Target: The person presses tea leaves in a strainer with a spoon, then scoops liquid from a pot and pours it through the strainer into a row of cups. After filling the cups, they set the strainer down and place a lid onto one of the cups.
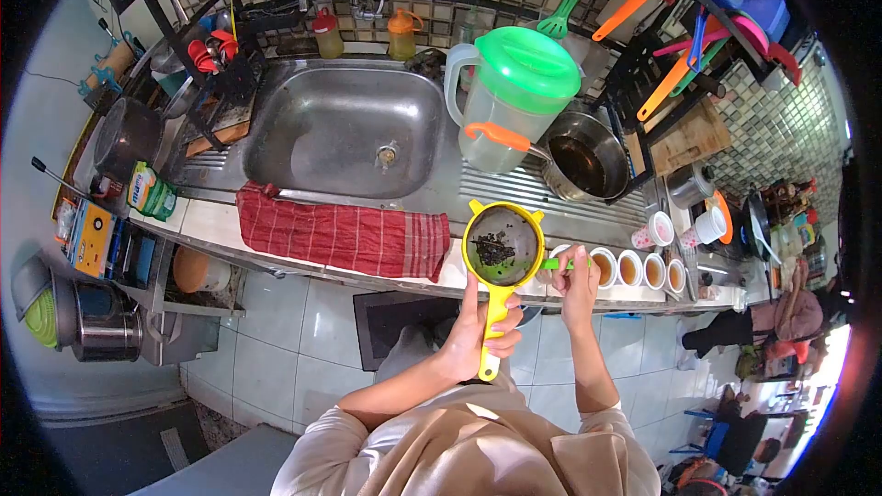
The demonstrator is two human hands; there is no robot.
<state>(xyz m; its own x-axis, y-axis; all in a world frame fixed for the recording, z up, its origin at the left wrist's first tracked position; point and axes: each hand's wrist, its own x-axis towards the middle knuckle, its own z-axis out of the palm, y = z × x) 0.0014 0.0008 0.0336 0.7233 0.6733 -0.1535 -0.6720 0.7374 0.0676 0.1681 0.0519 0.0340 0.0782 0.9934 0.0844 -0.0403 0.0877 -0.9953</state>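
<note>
My left hand (481, 335) is closed around the handle of a yellow strainer (497, 308), whose round mesh bowl has wet dark leaves (494, 246) in it. My right hand (577, 277) pinches a thin green handle (555, 264) just right of the strainer. The far end of that green utensil is hidden behind the strainer, so its kind does not show. Several small cups of brown liquid (629, 268) stand in a row along the counter edge, right beside my right hand. Another cup is partly covered by the hand and strainer.
A pitcher with a green lid (528, 64) and an orange-handled pot (585, 161) with dark liquid stand behind the strainer. A red checked cloth (340, 237) lies in front of the steel sink (340, 129). Stacked cups (654, 231) are at right; utensils hang above.
</note>
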